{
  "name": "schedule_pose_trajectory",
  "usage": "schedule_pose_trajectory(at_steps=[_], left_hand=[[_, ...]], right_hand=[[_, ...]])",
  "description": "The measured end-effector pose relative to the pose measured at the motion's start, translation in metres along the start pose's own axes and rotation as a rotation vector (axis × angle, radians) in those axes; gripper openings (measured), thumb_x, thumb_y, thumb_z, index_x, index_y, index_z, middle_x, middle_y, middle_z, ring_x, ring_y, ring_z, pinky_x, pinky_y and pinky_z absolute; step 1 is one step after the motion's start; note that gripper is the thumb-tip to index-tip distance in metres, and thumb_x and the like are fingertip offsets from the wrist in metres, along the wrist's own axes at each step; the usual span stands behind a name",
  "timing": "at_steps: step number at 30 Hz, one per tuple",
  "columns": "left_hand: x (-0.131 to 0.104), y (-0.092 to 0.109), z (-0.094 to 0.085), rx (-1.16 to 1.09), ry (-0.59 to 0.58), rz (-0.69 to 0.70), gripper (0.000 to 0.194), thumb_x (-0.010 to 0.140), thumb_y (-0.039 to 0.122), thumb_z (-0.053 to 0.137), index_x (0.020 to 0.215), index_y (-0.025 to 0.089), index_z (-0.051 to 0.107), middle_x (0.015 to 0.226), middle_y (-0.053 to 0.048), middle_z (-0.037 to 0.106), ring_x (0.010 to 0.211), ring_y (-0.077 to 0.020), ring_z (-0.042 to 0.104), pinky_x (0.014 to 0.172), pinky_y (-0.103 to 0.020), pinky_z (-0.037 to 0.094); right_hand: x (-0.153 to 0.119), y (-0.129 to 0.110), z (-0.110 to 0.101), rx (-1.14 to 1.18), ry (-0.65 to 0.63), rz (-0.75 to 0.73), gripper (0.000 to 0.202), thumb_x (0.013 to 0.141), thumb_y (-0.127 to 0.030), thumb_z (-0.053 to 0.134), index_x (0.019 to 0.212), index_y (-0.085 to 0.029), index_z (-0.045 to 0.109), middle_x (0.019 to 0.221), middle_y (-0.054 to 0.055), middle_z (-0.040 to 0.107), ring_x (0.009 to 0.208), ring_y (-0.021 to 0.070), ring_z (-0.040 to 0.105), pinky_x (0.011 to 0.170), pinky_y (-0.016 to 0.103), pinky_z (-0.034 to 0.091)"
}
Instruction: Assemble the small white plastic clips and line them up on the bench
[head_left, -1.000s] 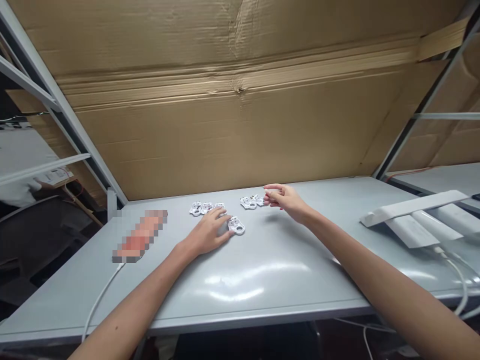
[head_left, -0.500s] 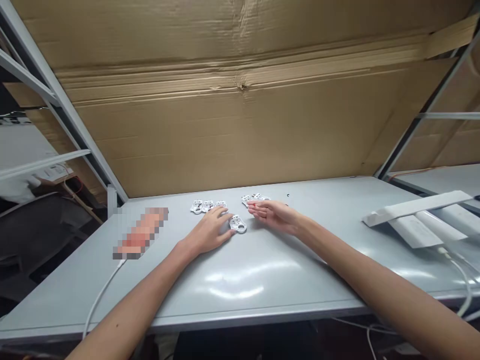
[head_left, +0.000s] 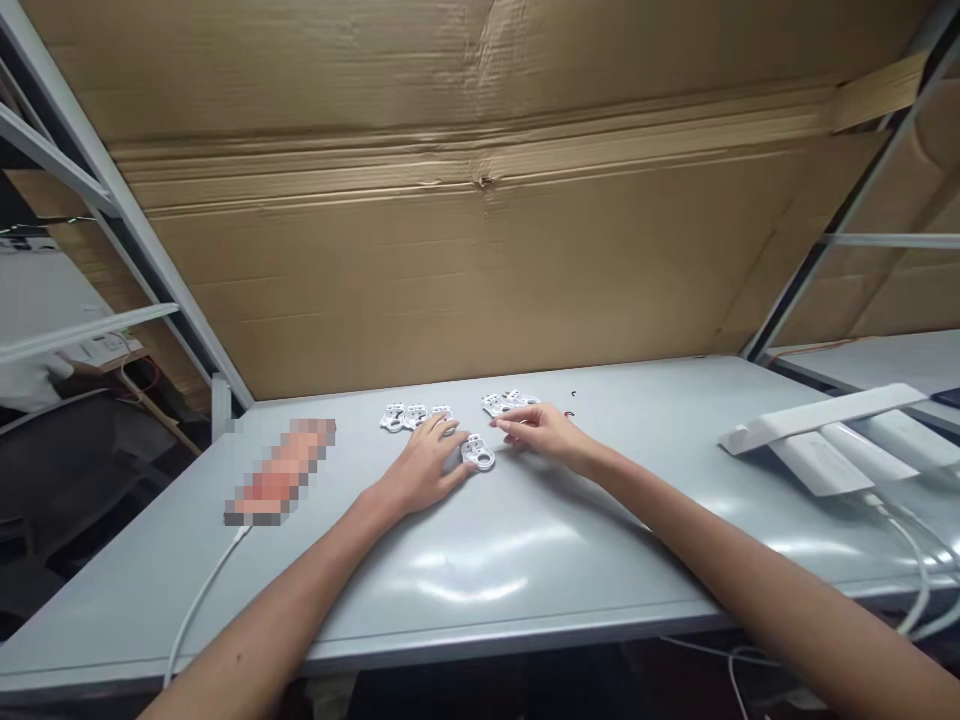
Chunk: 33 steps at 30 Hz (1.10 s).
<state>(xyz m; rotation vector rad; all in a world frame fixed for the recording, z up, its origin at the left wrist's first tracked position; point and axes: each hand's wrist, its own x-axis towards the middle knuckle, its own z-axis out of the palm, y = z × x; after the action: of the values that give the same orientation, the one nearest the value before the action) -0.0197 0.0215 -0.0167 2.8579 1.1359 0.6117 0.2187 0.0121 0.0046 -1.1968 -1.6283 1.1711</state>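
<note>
A small white plate-like part with a round hole (head_left: pixel 478 453) lies on the grey table in front of me. My left hand (head_left: pixel 427 465) rests on the table at its left, fingers apart, with thumb and fingertips touching its edge. Just right of it is my right hand (head_left: pixel 544 435), above the table, thumb and index finger pinched together; whatever is between them is too small to name. Behind my left fingertips sit several similar white parts (head_left: pixel 394 417) in a row. More white parts (head_left: pixel 499 403) lie behind my right fingers.
Two tiny dark and red pieces (head_left: pixel 569 414) lie right of the white parts. A blurred-out reddish device (head_left: pixel 281 475) with a white cable is at the left. White adapters (head_left: pixel 821 462) with cables stand at the right. Cardboard (head_left: pixel 480 280) closes off the back.
My right hand has turned from a loosely open, palm-showing pose to a fingertip pinch beside the front white part. My left hand stays at that part. The view has shifted slightly.
</note>
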Motion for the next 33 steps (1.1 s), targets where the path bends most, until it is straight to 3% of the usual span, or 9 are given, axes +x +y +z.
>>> schedule_pose_trajectory(at_steps=[7,15,20,26,33], left_hand=[[-0.002,0.004,-0.009,0.018,-0.085,-0.076,0.051,0.095,0.049,0.053,0.137,0.021,0.054,0.157,-0.017,0.031,0.148,-0.0429,0.012,0.113,-0.064,0.025],[-0.003,-0.001,-0.004,0.024,-0.090,-0.043,0.046,0.098,0.048,0.049,0.137,0.024,0.053,0.156,-0.015,0.034,0.148,-0.0389,0.017,0.113,-0.063,0.025],[-0.003,0.000,-0.003,0.000,-0.106,-0.025,0.046,0.098,0.049,0.049,0.138,0.025,0.053,0.156,-0.015,0.034,0.148,-0.0403,0.014,0.113,-0.064,0.026],[-0.003,0.003,-0.003,0.014,-0.130,-0.024,0.048,0.099,0.050,0.046,0.138,0.023,0.053,0.156,-0.017,0.032,0.148,-0.0408,0.016,0.114,-0.064,0.021],[-0.003,0.002,-0.002,0.038,-0.085,-0.028,0.043,0.098,0.047,0.050,0.132,0.023,0.058,0.153,-0.015,0.038,0.147,-0.0394,0.019,0.115,-0.061,0.025]], right_hand=[[0.002,0.006,0.004,-0.075,-0.014,-0.170,0.028,0.077,-0.039,0.072,0.094,-0.017,0.076,0.095,0.009,0.077,0.089,0.0257,0.071,0.084,0.040,0.055],[0.003,0.012,0.008,-0.225,-0.025,-0.335,0.018,0.085,-0.032,0.063,0.089,-0.021,0.077,0.089,0.006,0.076,0.084,0.0234,0.070,0.080,0.037,0.054],[0.002,0.016,0.009,-0.421,0.083,-0.449,0.014,0.086,-0.024,0.062,0.084,-0.023,0.075,0.117,0.010,0.068,0.111,0.0248,0.063,0.097,0.041,0.047],[0.000,0.018,0.014,-0.564,0.030,-0.432,0.014,0.088,-0.020,0.062,0.084,-0.023,0.075,0.125,0.012,0.063,0.118,0.0270,0.059,0.101,0.045,0.045],[-0.002,0.016,0.013,-0.673,-0.006,-0.442,0.016,0.087,-0.018,0.062,0.090,-0.023,0.077,0.126,0.012,0.064,0.116,0.0288,0.061,0.098,0.046,0.047]])
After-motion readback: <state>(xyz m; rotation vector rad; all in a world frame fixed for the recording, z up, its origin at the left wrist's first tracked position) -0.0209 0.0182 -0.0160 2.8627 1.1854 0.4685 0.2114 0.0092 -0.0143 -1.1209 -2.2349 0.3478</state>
